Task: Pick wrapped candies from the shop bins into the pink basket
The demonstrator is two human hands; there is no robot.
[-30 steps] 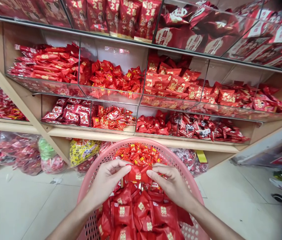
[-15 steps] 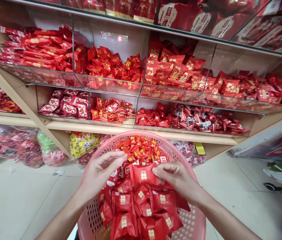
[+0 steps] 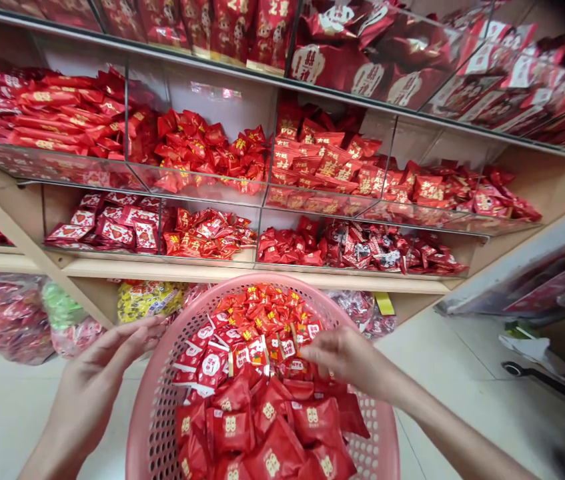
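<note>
A round pink perforated basket [image 3: 155, 400] sits low in front of me, heaped with red candy packets [image 3: 267, 420], larger ones near me and smaller ones at the far side. My right hand [image 3: 345, 360] rests on the pile near its middle, fingers bent down among the packets; whether it grips one I cannot tell. My left hand [image 3: 99, 373] hovers outside the basket's left rim, fingers spread, holding nothing.
Wooden shelves with clear glass bins [image 3: 202, 193] full of red wrapped sweets rise behind the basket. Bagged candy, some yellow [image 3: 147, 300] and green [image 3: 59, 307], lies under the lowest shelf. A pale tiled floor [image 3: 462, 387] spreads right, with a wheeled object [image 3: 537, 377].
My left hand has left the packets and moved out past the basket's left rim. The right hand stays on the pile. The red packet both hands held lies in the basket.
</note>
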